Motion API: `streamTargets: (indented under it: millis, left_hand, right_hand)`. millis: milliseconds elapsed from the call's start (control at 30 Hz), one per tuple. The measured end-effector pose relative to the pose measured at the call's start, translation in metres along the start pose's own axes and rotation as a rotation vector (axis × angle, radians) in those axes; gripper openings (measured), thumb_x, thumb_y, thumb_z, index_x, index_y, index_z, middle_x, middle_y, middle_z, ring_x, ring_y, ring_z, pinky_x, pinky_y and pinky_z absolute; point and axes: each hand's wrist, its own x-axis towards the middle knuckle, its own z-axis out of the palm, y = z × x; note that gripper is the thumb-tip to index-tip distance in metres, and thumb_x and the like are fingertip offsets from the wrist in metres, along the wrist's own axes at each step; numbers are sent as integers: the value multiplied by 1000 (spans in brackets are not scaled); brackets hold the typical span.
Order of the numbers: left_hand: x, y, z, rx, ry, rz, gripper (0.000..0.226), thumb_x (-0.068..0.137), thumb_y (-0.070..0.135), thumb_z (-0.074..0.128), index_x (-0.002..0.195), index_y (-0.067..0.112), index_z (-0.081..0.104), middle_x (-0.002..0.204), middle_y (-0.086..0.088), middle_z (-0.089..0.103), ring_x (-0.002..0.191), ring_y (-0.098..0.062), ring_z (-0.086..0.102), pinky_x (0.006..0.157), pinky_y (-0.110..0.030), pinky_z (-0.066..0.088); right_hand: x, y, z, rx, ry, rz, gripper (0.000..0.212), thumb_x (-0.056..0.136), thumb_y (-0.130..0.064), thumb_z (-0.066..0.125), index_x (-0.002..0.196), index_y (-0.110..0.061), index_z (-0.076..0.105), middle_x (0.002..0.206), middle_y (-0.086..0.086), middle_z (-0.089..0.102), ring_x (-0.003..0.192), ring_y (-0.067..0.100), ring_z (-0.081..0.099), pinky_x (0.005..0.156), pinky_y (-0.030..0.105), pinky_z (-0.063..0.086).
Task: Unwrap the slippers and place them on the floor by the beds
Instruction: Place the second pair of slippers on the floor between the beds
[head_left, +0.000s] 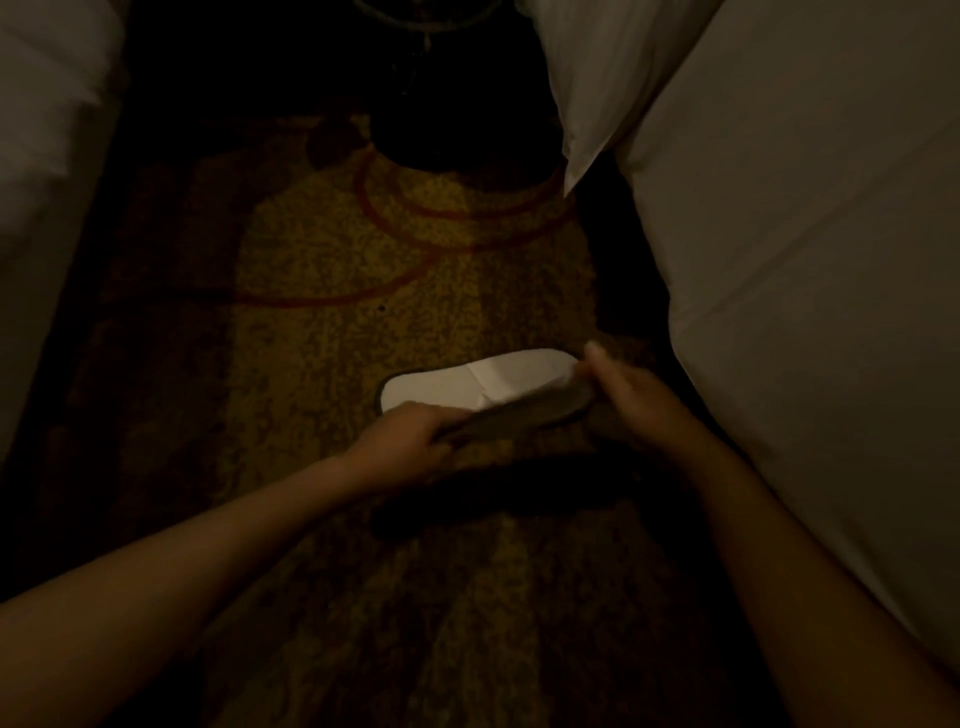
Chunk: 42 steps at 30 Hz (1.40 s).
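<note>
— Head view: how many slippers do you count?

— Two white slippers (483, 389), flat and long with rounded ends, pressed together. The far one shows its pale, smooth upper face with a folded band across the middle; the near one shows only a greyish edge, blurred.

— Who has them?

— Both hands. The left hand (410, 441) is closed around the near end, fingers curled under. The right hand (623, 389) pinches the far end, thumb raised. The pair sits low over the carpet (322, 270), tilted; whether it touches the floor I cannot tell.

— And around it?

— The carpet is speckled yellow-brown pile with red curved lines. Two beds flank it: the right bed (805, 260) in smooth white linen, with one pillow corner (582, 130) hanging over its edge, and the left bed (41, 156), cut off by the frame. A dark rounded object (447, 140) stands at the far end, too dim to name.
</note>
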Motion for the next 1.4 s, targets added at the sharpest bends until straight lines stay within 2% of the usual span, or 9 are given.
streamTargets:
  millis: [100,267,400,533,700,800,933,1133,1400]
  left_hand:
    - [-4,-2,-8,-560,249,-285,25,89,22,61,111,12,65,116,-12,68,99,-21,64,82,-27,47]
    - [-11,12,0,-1548,289,-365,19,93,24,53,106,16,64,96,-4,76,86,-17,73,65,-29,60]
    - [-13,20,11,-1662,321,-393,29,94,22,51,121,12,58,110,-9,69,96,-20,68,75,-34,59]
    - [-16,4,-5,-1776,318,-438,20,91,26,55,104,16,65,96,-6,75,85,-19,72,74,-35,54]
    - [-15,-27,-11,-1246,372,-668,49,89,8,58,136,6,45,132,-17,57,116,-32,57,86,-39,50]
    - [-28,-32,16,-767,278,-702,53,81,-1,65,131,3,48,129,-19,56,110,-32,57,79,-34,47]
    - [-49,-35,61,-347,18,-652,50,82,15,68,128,4,51,128,-19,58,113,-31,58,86,-35,48]
    - [-49,-38,68,182,-93,-537,69,84,42,62,136,6,34,138,-16,43,119,-31,51,91,-36,46]
    - [22,-32,35,319,214,-225,71,86,43,55,145,14,27,147,-17,33,135,-32,31,108,-45,33]
  right_hand:
    - [11,2,17,298,50,10,64,92,-59,26,135,-16,45,125,-1,54,108,16,55,94,33,41]
    - [-3,16,78,88,-186,15,42,88,-45,54,124,-24,55,117,-5,63,98,6,61,76,20,53]
    - [-10,17,93,180,-203,-15,45,85,-27,64,128,-19,52,127,6,60,112,21,59,97,44,50]
    - [-8,20,70,33,-224,14,45,89,-13,59,133,-17,49,131,7,56,114,22,55,98,39,47]
    - [-5,44,43,-282,-213,34,43,93,-7,50,136,-9,45,139,14,48,125,28,46,96,32,37]
    - [-2,59,38,-443,-94,11,40,91,-7,53,131,-5,50,138,18,47,124,32,47,97,31,38]
    - [-1,75,36,-682,19,8,38,88,-20,59,121,-2,53,133,20,44,120,32,45,100,35,39]
    - [-4,86,43,-849,78,48,41,89,-30,55,124,-9,47,139,14,37,130,31,31,110,41,25]
    - [1,82,46,-651,182,8,34,84,-20,60,114,-8,51,130,13,46,124,31,37,107,44,32]
